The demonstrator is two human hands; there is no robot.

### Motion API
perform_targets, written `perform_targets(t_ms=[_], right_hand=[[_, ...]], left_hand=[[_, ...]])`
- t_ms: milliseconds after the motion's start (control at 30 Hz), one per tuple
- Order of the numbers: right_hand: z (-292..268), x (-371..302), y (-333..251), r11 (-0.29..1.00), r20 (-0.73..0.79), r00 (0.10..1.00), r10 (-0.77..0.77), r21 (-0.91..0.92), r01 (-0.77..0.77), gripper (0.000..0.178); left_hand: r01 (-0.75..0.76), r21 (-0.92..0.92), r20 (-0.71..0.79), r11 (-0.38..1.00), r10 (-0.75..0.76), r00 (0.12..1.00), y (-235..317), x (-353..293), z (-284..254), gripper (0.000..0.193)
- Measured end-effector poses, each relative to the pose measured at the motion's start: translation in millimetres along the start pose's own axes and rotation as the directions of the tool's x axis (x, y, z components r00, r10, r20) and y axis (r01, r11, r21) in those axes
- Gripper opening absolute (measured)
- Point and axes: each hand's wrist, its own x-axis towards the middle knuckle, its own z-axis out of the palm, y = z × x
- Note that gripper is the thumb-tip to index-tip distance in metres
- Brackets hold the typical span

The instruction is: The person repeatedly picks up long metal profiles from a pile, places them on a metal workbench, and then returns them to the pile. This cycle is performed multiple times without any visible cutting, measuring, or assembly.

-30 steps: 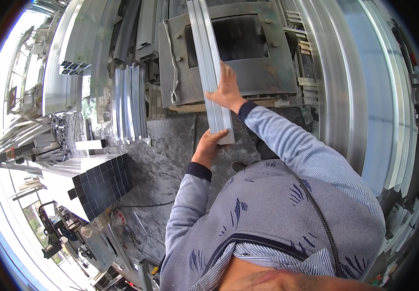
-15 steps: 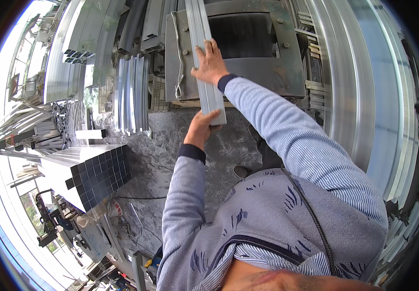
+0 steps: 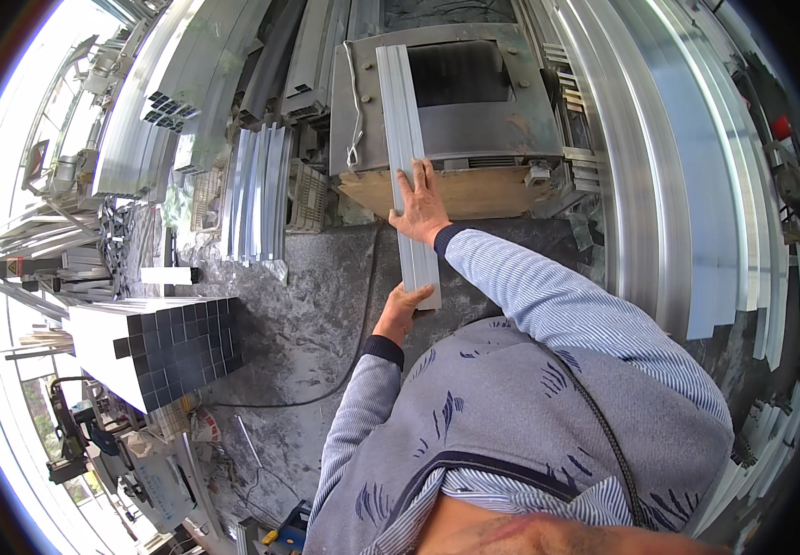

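Note:
A long, ribbed, silver-grey metal profile (image 3: 403, 120) reaches away from me, its far end over a grey metal machine housing (image 3: 483, 129) with a dark rectangular opening. My left hand (image 3: 402, 310) grips the near end, thumb on top and fingers hidden beneath. Farther up, my right hand (image 3: 420, 205) lies on the profile, fingers spread over its upper face and thumb at the left edge. A white cord (image 3: 355, 106) hangs on the housing left of the profile. Below the housing's near edge is a wooden board (image 3: 474, 192).
Silver metal profiles (image 3: 256, 194) stand in a bundle left of the housing. A stack of square tubes (image 3: 182, 347) with dark ends lies at left. Long profiles (image 3: 640, 166) run along the right side. A black cable (image 3: 363, 319) crosses the dusty grey floor (image 3: 303, 277).
The profile and both hands have come nearer to me. The profile's far end, out of view before, now shows over the housing. More of the wooden board is visible.

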Motion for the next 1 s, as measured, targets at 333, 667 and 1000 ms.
perform_targets(t_ms=[333,667,1000], right_hand=[[-0.7,-86.0,-38.9,0.995,0.091,0.995,0.033,-0.095,-0.024,0.091],[16.1,17.6,-13.7,0.994,-0.022,0.999,0.025,-0.102,-0.027,0.088],[18.5,234.1,66.2,0.978,-0.134,0.991,-0.004,-0.207,-0.024,0.082]], left_hand=[[-0.056,0.005,0.065,0.998,0.055,0.996,-68.9,-62.8,-16.4,0.053],[-0.068,0.034,0.006,0.997,0.068,0.998,12.2,7.3,-13.7,0.051],[-0.058,0.137,-0.022,0.989,0.062,0.998,201.6,138.4,18.8,0.05]])
